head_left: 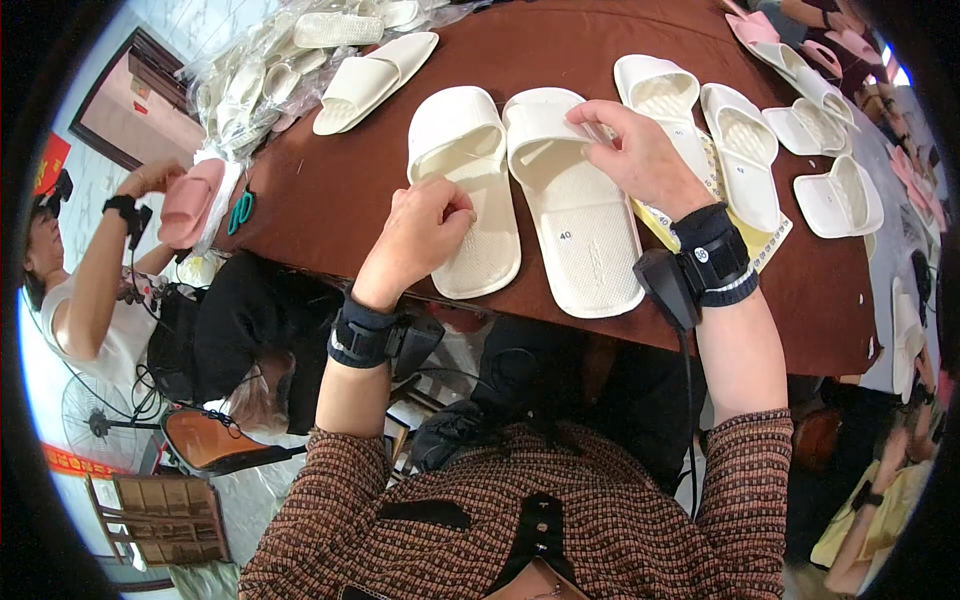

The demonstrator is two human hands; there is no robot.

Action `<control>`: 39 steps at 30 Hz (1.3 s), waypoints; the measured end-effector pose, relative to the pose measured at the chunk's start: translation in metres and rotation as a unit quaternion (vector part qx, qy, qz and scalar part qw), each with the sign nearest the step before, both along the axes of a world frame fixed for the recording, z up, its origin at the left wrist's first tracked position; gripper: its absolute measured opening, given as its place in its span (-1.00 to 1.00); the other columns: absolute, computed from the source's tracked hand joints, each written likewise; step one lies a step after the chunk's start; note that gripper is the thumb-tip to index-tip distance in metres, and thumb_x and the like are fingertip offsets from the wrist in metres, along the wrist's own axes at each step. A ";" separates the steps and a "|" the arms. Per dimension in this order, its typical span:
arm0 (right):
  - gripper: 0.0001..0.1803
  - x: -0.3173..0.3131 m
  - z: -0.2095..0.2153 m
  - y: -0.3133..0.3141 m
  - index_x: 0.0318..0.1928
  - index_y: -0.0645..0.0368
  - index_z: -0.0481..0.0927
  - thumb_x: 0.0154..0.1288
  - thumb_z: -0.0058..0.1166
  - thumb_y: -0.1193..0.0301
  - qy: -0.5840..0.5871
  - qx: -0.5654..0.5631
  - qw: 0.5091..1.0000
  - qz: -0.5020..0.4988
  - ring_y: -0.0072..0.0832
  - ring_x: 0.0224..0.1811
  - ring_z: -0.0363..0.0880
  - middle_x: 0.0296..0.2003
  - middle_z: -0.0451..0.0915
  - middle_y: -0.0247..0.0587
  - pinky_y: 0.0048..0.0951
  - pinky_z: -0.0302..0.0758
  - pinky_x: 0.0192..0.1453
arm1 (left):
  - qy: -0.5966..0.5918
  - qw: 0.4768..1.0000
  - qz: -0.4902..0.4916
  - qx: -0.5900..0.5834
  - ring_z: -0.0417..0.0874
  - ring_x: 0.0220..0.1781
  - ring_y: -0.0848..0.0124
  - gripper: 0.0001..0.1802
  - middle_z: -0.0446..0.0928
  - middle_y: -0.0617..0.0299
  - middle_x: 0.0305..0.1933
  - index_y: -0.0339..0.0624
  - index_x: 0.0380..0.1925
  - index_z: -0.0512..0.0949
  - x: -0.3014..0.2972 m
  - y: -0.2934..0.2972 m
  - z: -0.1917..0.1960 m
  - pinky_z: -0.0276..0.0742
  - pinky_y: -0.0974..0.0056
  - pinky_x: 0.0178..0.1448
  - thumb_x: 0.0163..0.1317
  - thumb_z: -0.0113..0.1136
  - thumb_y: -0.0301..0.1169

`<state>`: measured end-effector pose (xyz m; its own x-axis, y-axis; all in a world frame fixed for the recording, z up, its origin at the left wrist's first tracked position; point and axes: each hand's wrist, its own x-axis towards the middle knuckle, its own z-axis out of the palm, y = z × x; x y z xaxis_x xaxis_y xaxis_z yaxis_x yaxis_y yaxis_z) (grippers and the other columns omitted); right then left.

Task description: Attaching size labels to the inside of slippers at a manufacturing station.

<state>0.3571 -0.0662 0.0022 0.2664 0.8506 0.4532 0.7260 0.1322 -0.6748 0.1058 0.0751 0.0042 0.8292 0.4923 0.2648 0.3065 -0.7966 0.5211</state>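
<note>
Brown cloth-covered tabletop [320,215] likely keeps paired white open-toed foam slippers [482,265] handy. Your left hand [415,235] curls, right hand [650,160] bends; grasps unclear.

Two white open-toed slippers [575,215] lie side by side, upper middle, on a brown cloth-covered table [320,205] — green loop-handled scissors [241,212] far left.

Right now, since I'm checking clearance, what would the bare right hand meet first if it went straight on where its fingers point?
Probably the broad white strap of the textured white slipper beside the right hand; depth leaves contact unclear.
</note>
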 end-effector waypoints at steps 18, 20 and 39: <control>-0.60 -0.002 0.002 -0.002 0.06 0.34 0.55 0.20 0.04 0.48 0.012 0.007 1.000 0.012 -0.11 0.07 0.61 0.02 0.61 0.12 -0.24 0.49 0.22 | -0.058 0.997 -0.016 -0.042 0.52 0.00 0.29 -0.93 0.51 0.09 -0.05 -0.32 -0.31 0.50 -0.011 0.015 -0.010 0.43 0.29 0.12 0.21 0.14 -0.56; -0.60 -0.002 0.001 -0.002 0.06 0.34 0.55 0.20 0.04 0.48 0.008 0.008 1.000 0.014 -0.11 0.07 0.61 0.02 0.61 0.12 -0.24 0.49 0.22 | -0.061 0.997 -0.016 -0.037 0.52 0.04 0.24 -0.93 0.49 0.06 -0.01 -0.33 -0.32 0.48 -0.011 0.015 -0.012 0.42 0.28 0.18 0.20 0.14 -0.57; -0.60 -0.004 0.003 -0.002 0.07 0.34 0.55 0.22 0.01 0.49 0.008 0.005 1.000 0.009 -0.15 0.07 0.62 0.03 0.61 0.10 -0.27 0.51 0.22 | -0.065 0.997 0.014 -0.041 0.49 -0.24 0.46 -0.83 0.42 0.23 -0.19 -0.28 -0.23 0.48 -0.003 0.007 -0.010 0.44 0.37 -0.14 0.16 0.17 -0.61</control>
<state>0.3534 -0.0680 0.0048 0.2587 0.8511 0.4568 0.7130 0.1508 -0.6848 0.1023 0.0821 -0.0056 0.7763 0.5390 0.3269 0.2533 -0.7416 0.6211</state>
